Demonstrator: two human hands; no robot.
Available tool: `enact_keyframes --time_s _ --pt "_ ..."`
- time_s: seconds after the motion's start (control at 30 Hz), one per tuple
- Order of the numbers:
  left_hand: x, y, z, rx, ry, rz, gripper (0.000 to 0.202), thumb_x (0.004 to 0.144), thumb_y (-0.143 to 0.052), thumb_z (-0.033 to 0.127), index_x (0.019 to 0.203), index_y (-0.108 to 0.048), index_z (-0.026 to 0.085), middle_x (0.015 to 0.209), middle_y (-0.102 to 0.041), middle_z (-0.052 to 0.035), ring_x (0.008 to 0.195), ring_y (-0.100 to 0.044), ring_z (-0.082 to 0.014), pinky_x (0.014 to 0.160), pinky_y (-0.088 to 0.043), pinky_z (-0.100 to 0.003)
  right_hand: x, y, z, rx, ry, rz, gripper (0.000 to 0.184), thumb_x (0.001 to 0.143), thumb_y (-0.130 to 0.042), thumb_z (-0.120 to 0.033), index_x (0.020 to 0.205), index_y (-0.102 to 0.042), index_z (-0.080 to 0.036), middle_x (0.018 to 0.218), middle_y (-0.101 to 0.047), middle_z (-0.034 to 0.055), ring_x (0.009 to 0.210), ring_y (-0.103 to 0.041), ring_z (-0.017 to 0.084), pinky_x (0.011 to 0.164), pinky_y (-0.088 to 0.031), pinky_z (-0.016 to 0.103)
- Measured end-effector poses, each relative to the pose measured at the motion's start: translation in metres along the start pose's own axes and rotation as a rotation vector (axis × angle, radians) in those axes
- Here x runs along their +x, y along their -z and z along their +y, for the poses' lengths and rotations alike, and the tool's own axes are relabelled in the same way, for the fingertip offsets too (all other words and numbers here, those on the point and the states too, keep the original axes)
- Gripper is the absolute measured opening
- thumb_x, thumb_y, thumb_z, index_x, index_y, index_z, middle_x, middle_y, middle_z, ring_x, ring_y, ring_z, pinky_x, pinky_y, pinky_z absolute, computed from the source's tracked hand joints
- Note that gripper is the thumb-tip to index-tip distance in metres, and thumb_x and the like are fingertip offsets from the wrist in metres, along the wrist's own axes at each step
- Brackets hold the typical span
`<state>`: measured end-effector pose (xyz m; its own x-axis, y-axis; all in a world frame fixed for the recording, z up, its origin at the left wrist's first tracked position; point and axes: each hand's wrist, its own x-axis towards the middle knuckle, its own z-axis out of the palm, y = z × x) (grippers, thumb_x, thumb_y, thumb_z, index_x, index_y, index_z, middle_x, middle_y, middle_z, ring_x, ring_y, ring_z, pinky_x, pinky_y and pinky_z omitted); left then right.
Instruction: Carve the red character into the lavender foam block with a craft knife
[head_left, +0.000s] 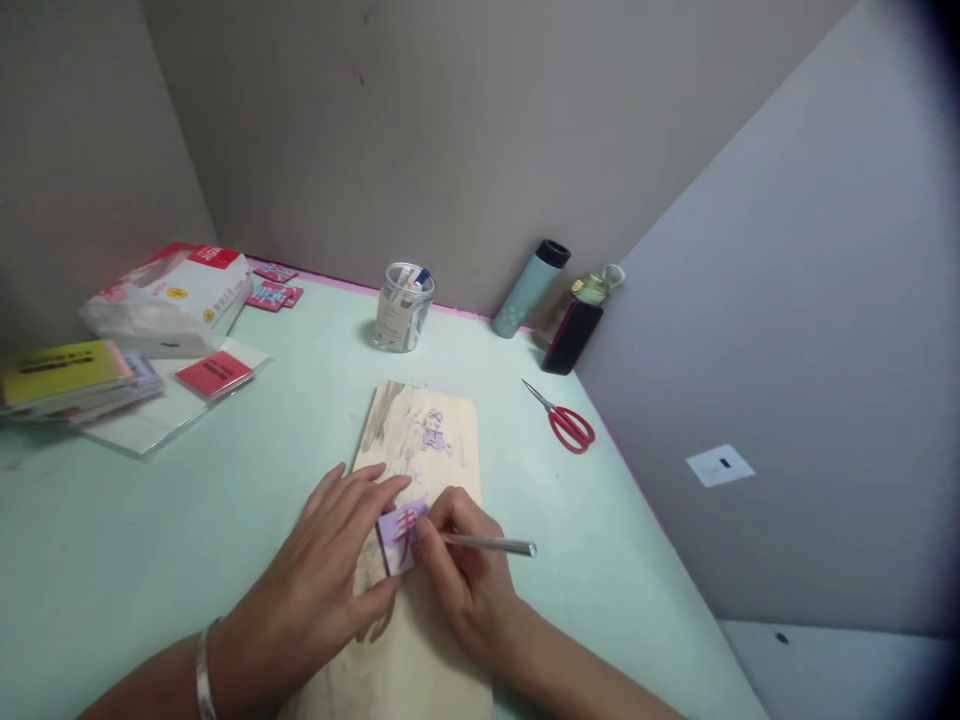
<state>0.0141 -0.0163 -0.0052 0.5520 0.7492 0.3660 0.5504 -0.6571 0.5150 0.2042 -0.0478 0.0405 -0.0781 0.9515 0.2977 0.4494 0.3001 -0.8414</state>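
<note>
Circled at the wrist by a thin silver bracelet (202,672), the left hand (330,550) is laid with fingers loosely spread, and a small square lilac block (399,543) bearing red strokes is gripped between its thumb and index finger. A slim silver metallic tool (491,544) is pinched by the right hand (466,565) at the block's right side; its tip is hidden. The block is rested on a pale rectangular wooden board (442,650), where lilac shavings (435,432) are scattered farther up. Red-handled metal scissors (568,428) are placed beyond, on the mint-green bench (600,610).
</note>
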Motion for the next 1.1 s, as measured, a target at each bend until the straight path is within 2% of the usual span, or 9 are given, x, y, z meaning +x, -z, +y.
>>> enact_keyframes --time_s 0.43,0.73,1.1 --pt "0.001 0.000 -0.001 -0.008 -0.013 0.000 0.069 0.093 -0.059 0.025 0.155 -0.030 0.029 0.151 -0.057 -0.0048 0.147 -0.045 -0.0265 0.129 -0.026 -0.054 0.000 -0.001 0.001 -0.015 -0.017 -0.008 0.026 0.103 -0.049 -0.024 0.078 -0.045 -0.022 0.071 -0.047 -0.0027 0.063 -0.044 0.013 0.061 -0.036 0.028" --pt "0.001 0.001 -0.001 -0.012 -0.001 -0.016 0.068 0.094 -0.060 0.026 0.155 -0.030 0.029 0.151 -0.057 -0.0055 0.147 -0.047 -0.0278 0.128 -0.030 -0.056 0.006 0.005 -0.008 -0.068 -0.022 -0.083 0.025 0.103 -0.046 -0.024 0.078 -0.043 -0.023 0.072 -0.047 -0.0023 0.066 -0.045 0.015 0.064 -0.035 0.029" --pt "0.000 0.002 -0.002 -0.040 0.010 -0.035 0.069 0.094 -0.061 0.028 0.155 -0.029 0.030 0.152 -0.055 -0.0067 0.147 -0.047 -0.0293 0.128 -0.029 -0.059 0.009 0.006 -0.006 0.051 -0.168 -0.119 0.027 0.102 -0.050 -0.033 0.078 -0.044 -0.023 0.071 -0.050 -0.0023 0.066 -0.045 0.015 0.064 -0.035 0.028"
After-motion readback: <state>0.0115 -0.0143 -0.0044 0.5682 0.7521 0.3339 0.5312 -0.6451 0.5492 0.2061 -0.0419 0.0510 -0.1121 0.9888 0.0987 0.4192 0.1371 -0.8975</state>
